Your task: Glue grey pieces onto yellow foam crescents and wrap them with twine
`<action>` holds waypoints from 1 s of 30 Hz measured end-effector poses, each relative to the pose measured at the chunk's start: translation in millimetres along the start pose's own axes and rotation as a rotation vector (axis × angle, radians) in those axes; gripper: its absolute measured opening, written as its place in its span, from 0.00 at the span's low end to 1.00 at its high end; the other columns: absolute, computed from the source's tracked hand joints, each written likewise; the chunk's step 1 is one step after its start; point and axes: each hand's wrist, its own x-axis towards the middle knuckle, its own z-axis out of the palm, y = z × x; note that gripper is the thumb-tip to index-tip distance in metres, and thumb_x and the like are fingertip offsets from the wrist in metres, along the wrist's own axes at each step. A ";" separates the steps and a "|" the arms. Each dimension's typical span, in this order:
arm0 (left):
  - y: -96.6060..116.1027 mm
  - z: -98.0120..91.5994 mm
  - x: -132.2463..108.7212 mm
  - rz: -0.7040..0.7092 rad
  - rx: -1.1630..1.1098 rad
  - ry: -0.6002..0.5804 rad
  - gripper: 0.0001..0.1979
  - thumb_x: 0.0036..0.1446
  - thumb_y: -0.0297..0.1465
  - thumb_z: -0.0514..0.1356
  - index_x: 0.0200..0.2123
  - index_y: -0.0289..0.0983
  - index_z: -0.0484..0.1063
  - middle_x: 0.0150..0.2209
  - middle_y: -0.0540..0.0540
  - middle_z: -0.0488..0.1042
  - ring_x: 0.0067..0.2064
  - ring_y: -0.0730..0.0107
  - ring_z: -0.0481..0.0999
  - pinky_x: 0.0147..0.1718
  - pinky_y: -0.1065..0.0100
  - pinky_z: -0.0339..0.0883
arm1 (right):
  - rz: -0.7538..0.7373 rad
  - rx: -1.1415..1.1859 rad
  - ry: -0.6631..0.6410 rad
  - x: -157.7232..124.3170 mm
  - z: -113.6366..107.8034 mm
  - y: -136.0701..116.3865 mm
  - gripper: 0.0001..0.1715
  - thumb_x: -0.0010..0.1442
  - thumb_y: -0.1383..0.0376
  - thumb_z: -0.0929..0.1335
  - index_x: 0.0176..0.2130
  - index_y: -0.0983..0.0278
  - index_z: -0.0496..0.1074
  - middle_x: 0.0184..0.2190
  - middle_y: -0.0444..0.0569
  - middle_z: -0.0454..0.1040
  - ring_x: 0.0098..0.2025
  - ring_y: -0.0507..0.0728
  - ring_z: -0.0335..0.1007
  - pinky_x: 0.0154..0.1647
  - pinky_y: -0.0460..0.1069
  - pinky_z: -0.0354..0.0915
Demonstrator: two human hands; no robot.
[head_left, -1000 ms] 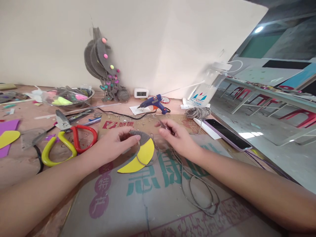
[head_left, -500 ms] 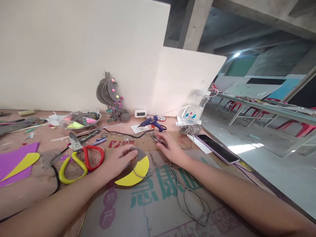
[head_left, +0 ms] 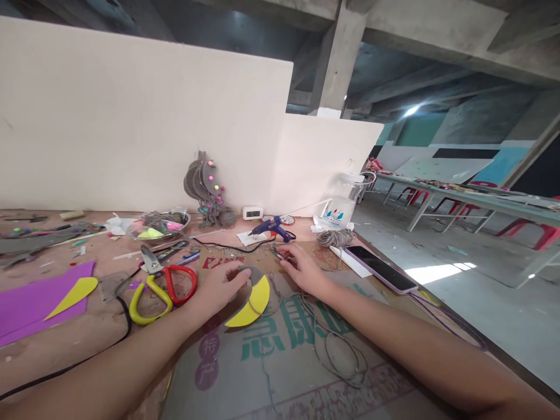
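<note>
Printed cardboard (head_left: 219, 388) underlies 1 yellow crescent (head_left: 258, 299) — red stools (head_left: 546, 237) beyond.

The single view looks from the person's head, above the near side of the table (head_left: 105, 329), facing forward and angled down. The left hand (head_left: 224, 289) and right hand (head_left: 303, 269) lie within arm's reach near mid-frame, with the cardboard (head_left: 219, 399) running out under the bottom edge. A pale board (head_left: 153, 128) closes off the upper left, its top edge slanting down rightward; past it, the right side looks deep into the room to a far table (head_left: 464, 197).
</note>
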 end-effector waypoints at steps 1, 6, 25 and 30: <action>0.1 0.0 -0.1 0.003 0.010 0.003 0.14 0.55 0.38 0.51 0.21 0.37 0.64 0.22 0.51 0.66 0.28 0.70 0.66 0.28 0.70 0.59 | -0.007 -0.006 0.004 0.2 -1.9 -1.2 0.15 0.58 0.68 0.62 0.46 0.64 0.64 0.43 0.53 0.66 0.44 0.56 0.64 0.47 0.54 0.63; -3.3 1.2 0.4 0.003 0.040 0.009 0.14 0.55 0.38 0.50 0.23 0.37 0.65 0.23 0.51 0.66 0.28 0.69 0.66 0.28 0.70 0.59 | -0.024 -0.068 0.055 7.5 -25.6 -2.7 0.18 0.58 0.67 0.62 0.49 0.65 0.63 0.45 0.54 0.67 0.48 0.57 0.63 0.52 0.55 0.60; -16.2 1.1 7.3 -0.085 0.011 0.026 0.14 0.55 0.39 0.51 0.23 0.37 0.63 0.21 0.53 0.62 0.27 0.71 0.64 0.27 0.71 0.56 | 0.297 -0.206 -0.200 101.5 4.4 64.1 0.22 0.49 0.59 0.71 0.42 0.68 0.70 0.36 0.54 0.76 0.37 0.58 0.72 0.39 0.49 0.65; -19.6 1.6 9.2 -0.093 -0.043 -0.004 0.14 0.56 0.40 0.51 0.24 0.37 0.63 0.23 0.52 0.64 0.28 0.71 0.65 0.28 0.70 0.57 | 0.305 -0.203 -0.142 102.2 3.8 59.5 0.16 0.51 0.59 0.69 0.38 0.66 0.72 0.33 0.51 0.76 0.35 0.57 0.71 0.38 0.48 0.64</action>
